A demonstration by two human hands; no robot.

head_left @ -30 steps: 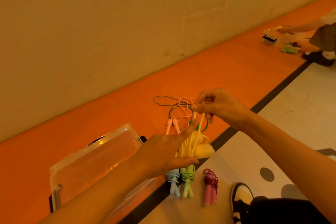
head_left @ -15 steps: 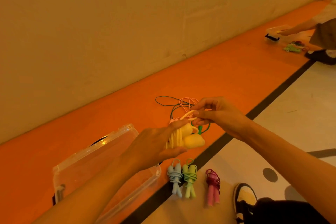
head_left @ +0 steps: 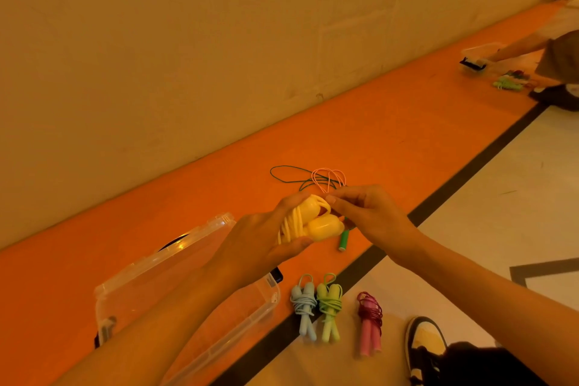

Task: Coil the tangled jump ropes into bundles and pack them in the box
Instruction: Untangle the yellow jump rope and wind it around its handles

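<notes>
Counting outward from the wearer. Beneath the right forearm, on the pale floor [head_left: 470,213]: three finished bundles in a row, namely the blue bundle [head_left: 303,304], the lime bundle [head_left: 329,304] and the pink bundle [head_left: 369,320] with dark red cord. Each cord wound round its paired handles. All well apart from the hands and not yet boxed. Just right of them: a shoe [head_left: 426,338].

Under the left forearm, on the orange strip [head_left: 376,122]: clear box [head_left: 188,285]. No rope discernible through its walls; packing judged not begun.

In hand: yellow jump rope [head_left: 316,224], fourth of the lot.
- Left hand [head_left: 263,247]: curled round both handles and the gathered loops, thumb beneath.
- Right hand [head_left: 372,216]: close against the left, fingertips [head_left: 329,198] pinching the yellow cord at the top of the handles.
- Judged the closing wrap or tuck of this bundle: nearly complete, end not visibly secured.

Just beyond the right hand: green jump rope [head_left: 343,240], one handle showing below the knuckles, cord lying in open loops past them. Tangled with it: pink cord [head_left: 329,178], loose loops beyond the fingertips, handles hidden behind the hands. Both judged yet to be separated and coiled, then every bundle to be boxed.

Far beyond the right hand, along the wall [head_left: 188,41]: another person [head_left: 560,50] with a second box [head_left: 477,55] and more ropes, outside this count.
</notes>
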